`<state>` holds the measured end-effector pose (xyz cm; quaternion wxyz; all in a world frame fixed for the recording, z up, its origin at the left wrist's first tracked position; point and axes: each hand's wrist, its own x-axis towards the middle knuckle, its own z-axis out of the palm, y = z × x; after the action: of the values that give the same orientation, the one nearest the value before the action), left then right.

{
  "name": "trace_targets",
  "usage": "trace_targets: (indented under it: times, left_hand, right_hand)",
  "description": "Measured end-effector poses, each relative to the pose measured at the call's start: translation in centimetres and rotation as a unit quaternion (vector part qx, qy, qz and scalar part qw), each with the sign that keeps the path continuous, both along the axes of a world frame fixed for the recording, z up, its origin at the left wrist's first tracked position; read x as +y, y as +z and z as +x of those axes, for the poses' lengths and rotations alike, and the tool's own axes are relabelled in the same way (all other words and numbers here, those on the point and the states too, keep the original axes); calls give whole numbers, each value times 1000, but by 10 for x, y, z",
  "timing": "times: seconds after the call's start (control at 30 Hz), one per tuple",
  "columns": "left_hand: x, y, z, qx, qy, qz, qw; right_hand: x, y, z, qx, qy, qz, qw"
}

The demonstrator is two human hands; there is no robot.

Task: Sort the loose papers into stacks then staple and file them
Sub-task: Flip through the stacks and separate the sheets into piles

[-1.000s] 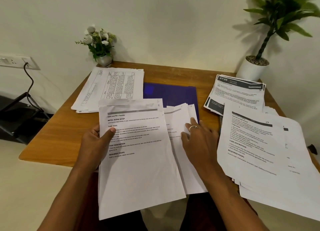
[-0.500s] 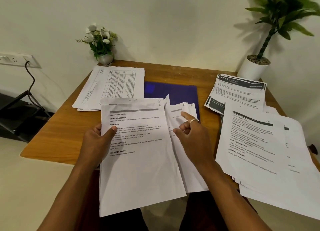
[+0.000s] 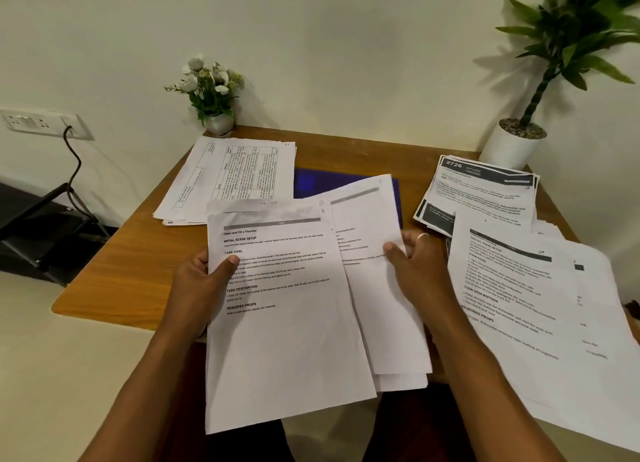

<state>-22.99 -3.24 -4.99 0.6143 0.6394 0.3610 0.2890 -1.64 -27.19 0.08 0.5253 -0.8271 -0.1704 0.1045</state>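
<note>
The head camera looks forward and down, close above the left hand [image 3: 204, 281], right hand [image 3: 420, 267] and table [image 3: 114, 281].

Thin silver ring [image 3: 423, 235] on the right hand [image 3: 420, 271]

"TASK GOAL" on held sheet [image 3: 284, 323]; "2726" on stack [image 3: 485, 191].

Warm, rather dim indoor light here; the tall plant [image 3: 568, 45] throws a soft shadow leftward on the wall [image 3: 346, 45]. Corners stretch with wide-angle bend (right-hand papers [image 3: 540, 305] especially), small print smears.
</note>
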Motion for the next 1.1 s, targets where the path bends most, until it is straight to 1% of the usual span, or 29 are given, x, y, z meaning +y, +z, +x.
trace_targets:
  times: [0.1, 0.27, 0.43, 0.5, 0.63, 0.73, 0.9, 1.0, 1.1]
  left_hand:
    - [0, 0, 1, 4, 2, -1, 1000]
    - [0, 2, 2, 22, 9, 9, 1000]
    - [-6, 6, 4, 38, 15, 26, 999]
    - [-6, 7, 4, 37, 15, 27, 999]
    - [-6, 6, 4, 35, 24, 26, 999]
    - [-5, 6, 4, 29, 26, 16, 999]
    - [-4, 5, 3, 38, 25, 18, 999]
    - [-4, 6, 3, 31, 19, 13, 999]
    - [-4, 7, 3, 24, 15, 10, 1000]
  right_hand:
    - [-12, 4, 8, -4, -45, 41, 998]
    - [-28, 17, 20, -51, -99, 95, 989]
    - [-35, 41, 30, -112, -163, 159, 967]
    - [-37, 52, 33, -122, -173, 178, 961]
    - [-35, 62, 35, -111, -149, 183, 965]
    - [-34, 64, 36, -112, -155, 181, 965]
    - [-36, 75, 41, -95, -176, 237, 951]
    - [-29, 74, 42, -44, -173, 262, 948]
    - [-13, 66, 34, -5, -145, 237, 961]
